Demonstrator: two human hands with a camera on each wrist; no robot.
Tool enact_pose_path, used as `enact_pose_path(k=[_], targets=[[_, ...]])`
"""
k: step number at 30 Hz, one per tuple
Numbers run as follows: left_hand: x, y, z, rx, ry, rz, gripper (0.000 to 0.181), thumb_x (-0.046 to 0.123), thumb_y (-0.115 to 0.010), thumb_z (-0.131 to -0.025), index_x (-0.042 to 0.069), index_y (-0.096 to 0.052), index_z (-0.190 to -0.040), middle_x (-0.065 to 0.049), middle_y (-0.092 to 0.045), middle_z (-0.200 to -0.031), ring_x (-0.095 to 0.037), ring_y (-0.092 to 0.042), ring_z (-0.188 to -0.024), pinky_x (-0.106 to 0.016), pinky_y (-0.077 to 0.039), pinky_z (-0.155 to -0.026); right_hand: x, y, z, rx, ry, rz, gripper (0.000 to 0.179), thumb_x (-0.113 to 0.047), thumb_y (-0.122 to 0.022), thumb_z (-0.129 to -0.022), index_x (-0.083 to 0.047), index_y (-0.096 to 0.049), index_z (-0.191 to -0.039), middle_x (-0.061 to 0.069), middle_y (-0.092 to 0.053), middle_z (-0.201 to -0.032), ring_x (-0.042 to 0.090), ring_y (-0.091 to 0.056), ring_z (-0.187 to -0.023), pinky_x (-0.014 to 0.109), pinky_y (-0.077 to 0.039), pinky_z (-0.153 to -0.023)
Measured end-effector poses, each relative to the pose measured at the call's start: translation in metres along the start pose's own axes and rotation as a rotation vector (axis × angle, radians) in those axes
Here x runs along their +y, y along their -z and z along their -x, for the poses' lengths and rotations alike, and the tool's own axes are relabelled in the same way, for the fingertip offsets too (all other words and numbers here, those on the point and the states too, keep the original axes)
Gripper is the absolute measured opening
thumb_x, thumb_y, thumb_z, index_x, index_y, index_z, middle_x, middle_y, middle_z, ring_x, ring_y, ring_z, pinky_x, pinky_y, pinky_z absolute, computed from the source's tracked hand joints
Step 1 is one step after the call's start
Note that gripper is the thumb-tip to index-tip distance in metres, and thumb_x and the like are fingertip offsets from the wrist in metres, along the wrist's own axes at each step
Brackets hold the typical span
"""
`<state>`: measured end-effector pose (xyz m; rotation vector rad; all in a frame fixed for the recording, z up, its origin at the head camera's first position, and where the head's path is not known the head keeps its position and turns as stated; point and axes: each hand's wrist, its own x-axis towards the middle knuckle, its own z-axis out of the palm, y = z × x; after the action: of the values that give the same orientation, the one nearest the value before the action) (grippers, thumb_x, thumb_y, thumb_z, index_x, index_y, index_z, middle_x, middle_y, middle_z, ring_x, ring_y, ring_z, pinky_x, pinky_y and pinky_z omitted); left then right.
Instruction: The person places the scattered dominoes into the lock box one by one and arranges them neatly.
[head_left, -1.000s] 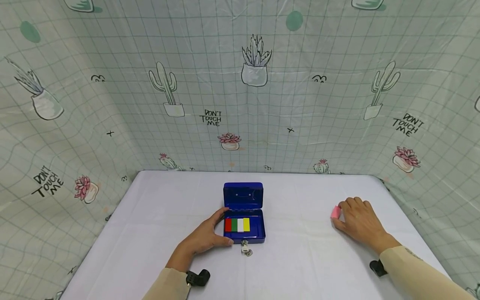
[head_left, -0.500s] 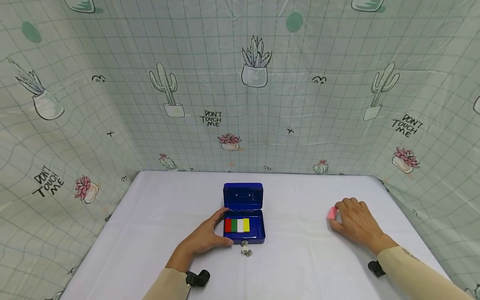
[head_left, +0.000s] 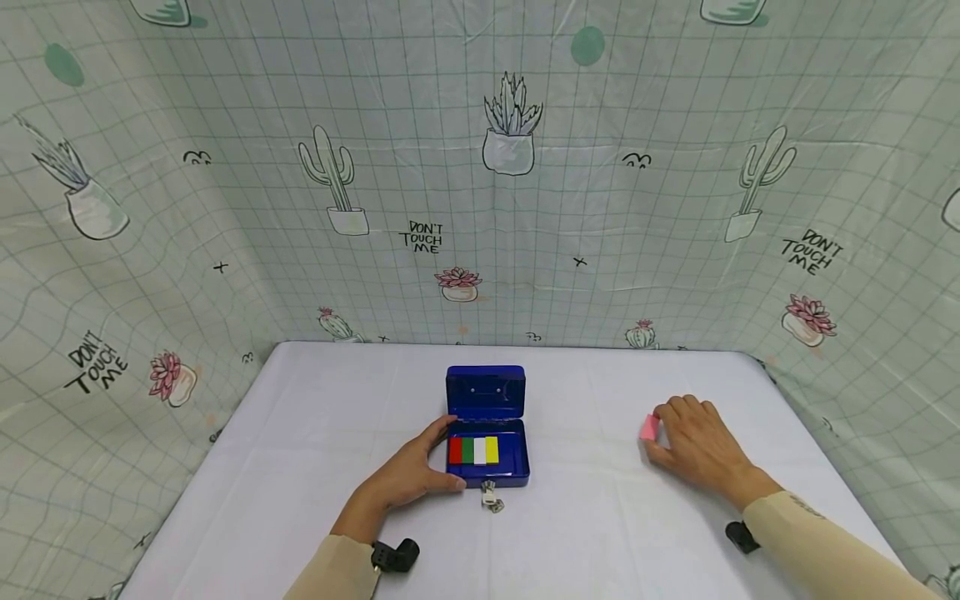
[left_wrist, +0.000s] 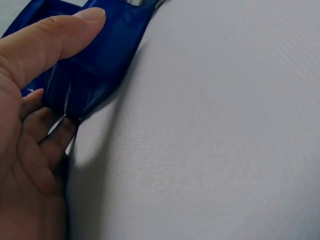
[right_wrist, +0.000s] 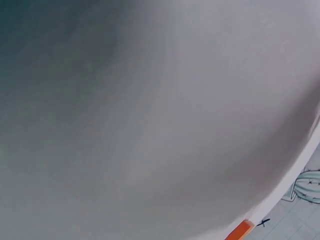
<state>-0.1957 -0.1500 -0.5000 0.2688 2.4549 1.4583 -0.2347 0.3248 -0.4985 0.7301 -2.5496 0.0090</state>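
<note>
A small blue cash box (head_left: 514,454) stands on the table with its lid (head_left: 486,392) raised. In its left part lie red (head_left: 456,451), green (head_left: 468,451), white (head_left: 480,451) and yellow (head_left: 492,451) blocks side by side. My left hand (head_left: 405,475) grips the box's left end, thumb at the front corner and fingers at the back. The left wrist view shows the thumb (left_wrist: 55,42) over the blue wall. To the right, my right hand (head_left: 697,442) pinches a pink block (head_left: 648,427) between thumb and fingertips. The right hand is out of the right wrist view.
Keys (head_left: 491,498) hang from the lock at the box's front. A white cloth covers the table (head_left: 585,500), and a patterned curtain (head_left: 570,208) encloses the back and sides. An orange-looking piece (right_wrist: 241,230) shows at the bottom edge of the right wrist view.
My right hand has moved left with the pink block, nearer the box. The left hand and the cash box have stayed in place.
</note>
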Motion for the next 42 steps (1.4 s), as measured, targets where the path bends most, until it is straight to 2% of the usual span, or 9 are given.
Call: enact_pose_path(k=[19, 42], targets=[[0.001, -0.001, 0.001, 0.005, 0.014, 0.0, 0.108, 0.027, -0.096, -0.077, 0.023, -0.034, -0.166, -0.016, -0.036, -0.17, -0.042, -0.031, -0.158, -0.071, -0.02, -0.125, -0.012, -0.003, -0.01, 0.054, 0.062, 0.002, 0.034, -0.034, -0.072, -0.08, -0.004, -0.065, -0.095, 0.006, -0.058, -0.086, 0.027, -0.054, -0.081, 0.041, -0.042, -0.072], [0.0, -0.001, 0.001, 0.01, 0.01, -0.004, 0.108, 0.028, -0.096, -0.077, 0.023, -0.035, -0.165, -0.016, -0.036, -0.17, -0.042, -0.029, -0.159, -0.07, -0.02, -0.125, -0.028, -0.005, -0.02, 0.004, 0.071, -0.016, 0.038, -0.037, -0.074, -0.085, -0.005, -0.064, -0.102, 0.006, -0.058, -0.091, 0.024, -0.051, -0.083, 0.039, -0.042, -0.076]])
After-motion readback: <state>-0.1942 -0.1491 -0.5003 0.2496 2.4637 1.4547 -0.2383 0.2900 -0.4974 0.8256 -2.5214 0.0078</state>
